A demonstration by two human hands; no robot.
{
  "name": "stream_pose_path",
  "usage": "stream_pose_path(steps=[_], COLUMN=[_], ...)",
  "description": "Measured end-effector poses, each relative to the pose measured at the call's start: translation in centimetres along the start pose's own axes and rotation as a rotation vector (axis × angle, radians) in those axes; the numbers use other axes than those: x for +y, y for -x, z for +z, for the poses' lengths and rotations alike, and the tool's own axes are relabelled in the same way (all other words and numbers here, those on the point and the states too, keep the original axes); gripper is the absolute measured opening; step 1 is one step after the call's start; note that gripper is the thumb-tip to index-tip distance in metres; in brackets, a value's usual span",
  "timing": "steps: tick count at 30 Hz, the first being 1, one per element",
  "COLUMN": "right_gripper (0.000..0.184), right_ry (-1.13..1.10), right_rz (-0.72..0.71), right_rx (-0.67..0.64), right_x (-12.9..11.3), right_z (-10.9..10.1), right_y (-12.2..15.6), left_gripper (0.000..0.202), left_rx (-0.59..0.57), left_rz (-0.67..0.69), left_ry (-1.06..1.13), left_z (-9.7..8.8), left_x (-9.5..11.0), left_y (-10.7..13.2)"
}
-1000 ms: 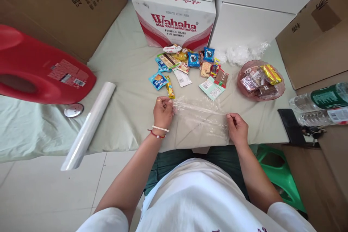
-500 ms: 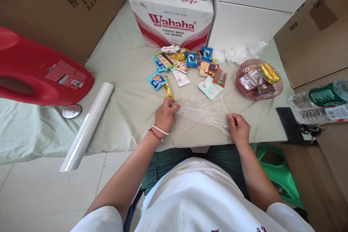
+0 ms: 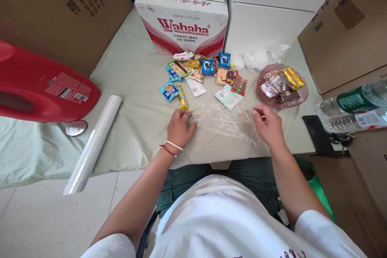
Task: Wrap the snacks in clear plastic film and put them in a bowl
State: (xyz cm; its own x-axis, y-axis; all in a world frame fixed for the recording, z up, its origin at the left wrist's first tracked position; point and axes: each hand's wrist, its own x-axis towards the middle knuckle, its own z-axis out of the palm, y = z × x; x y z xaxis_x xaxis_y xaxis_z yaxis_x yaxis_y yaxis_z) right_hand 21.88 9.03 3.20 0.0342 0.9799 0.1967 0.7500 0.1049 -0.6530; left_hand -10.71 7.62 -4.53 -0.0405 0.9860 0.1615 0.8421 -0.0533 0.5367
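A crumpled sheet of clear plastic film (image 3: 222,123) lies on the cloth-covered table in front of me. At its left edge rests my left hand (image 3: 180,129), thumb apart from the fingers, touching the film without pinching it. My right hand (image 3: 269,125) is just above the film's right end, fingers loosely bent and apart, with nothing seen in them. Beyond the film lies a pile of wrapped snacks, among them a yellow packet (image 3: 182,98) close to my left fingertips and a pale green packet (image 3: 229,96). A pink glass bowl (image 3: 282,105) of wrapped snacks stands beyond my right hand.
A roll of plastic film (image 3: 93,143) juts over the table edge at left, near a round tin (image 3: 76,128) and a red jug (image 3: 60,92). A Wahaha carton (image 3: 184,24) stands behind. Plastic bottles (image 3: 353,102), a phone (image 3: 317,135) and keys (image 3: 343,139) are at right.
My right hand has let go of the film's right edge and lifted slightly. My left thumb has opened away from the fingers, and the film lies slacker. The view has shifted a little.
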Motion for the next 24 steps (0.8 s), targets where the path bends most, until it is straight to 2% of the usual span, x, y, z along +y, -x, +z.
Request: stream_pose_path(steps=[4,6,8,11,13,15,18,20,22,24], right_gripper=[0.033,0.037,0.036,0.025,0.022,0.026,0.029,0.03,0.034,0.04], right_ry=[-0.009,-0.036,-0.128,-0.196,-0.108,0.038,0.204,0.249,0.276,0.32], right_rz=[0.014,0.054,0.028,-0.234,-0.472,-0.647,-0.754,-0.787,-0.82,-0.824], right_rx=[-0.39,-0.503,-0.561,-0.576,-0.545,-0.482,-0.372,-0.353,-0.4,-0.498], right_x=[-2.6,-3.1,-3.4,-4.2,-4.9,-5.5,-5.7,-5.5,-5.4,-5.5], right_z=[3.4,5.3,6.3,6.3,5.5,4.6,3.8,3.9,4.6,5.5], right_y=[-2.2,-2.4,-1.9,-0.2,1.3,2.9,5.2,6.6,7.8,8.8], left_gripper=[0.051,0.053,0.054,0.055,0.055,0.054,0.05,0.047,0.049,0.057], left_rx=[-0.05,-0.072,-0.079,-0.08,-0.087,-0.098,-0.127,-0.153,-0.183,-0.215], left_rz=[0.016,0.028,0.039,0.049,0.04,0.014,-0.047,-0.101,-0.144,-0.129], left_ry=[-0.003,-0.003,0.005,0.028,0.041,0.046,0.045,0.051,0.048,0.028], left_z=[-0.3,-0.4,-0.4,-0.5,-0.5,-0.7,-1.1,-1.5,-1.8,-1.9], left_x=[-0.1,-0.2,-0.4,-0.7,-0.9,-1.0,-0.7,-0.2,0.3,0.7], left_y=[0.0,0.0,0.0,-0.1,-0.2,-0.5,-1.0,-1.2,-1.5,-1.6])
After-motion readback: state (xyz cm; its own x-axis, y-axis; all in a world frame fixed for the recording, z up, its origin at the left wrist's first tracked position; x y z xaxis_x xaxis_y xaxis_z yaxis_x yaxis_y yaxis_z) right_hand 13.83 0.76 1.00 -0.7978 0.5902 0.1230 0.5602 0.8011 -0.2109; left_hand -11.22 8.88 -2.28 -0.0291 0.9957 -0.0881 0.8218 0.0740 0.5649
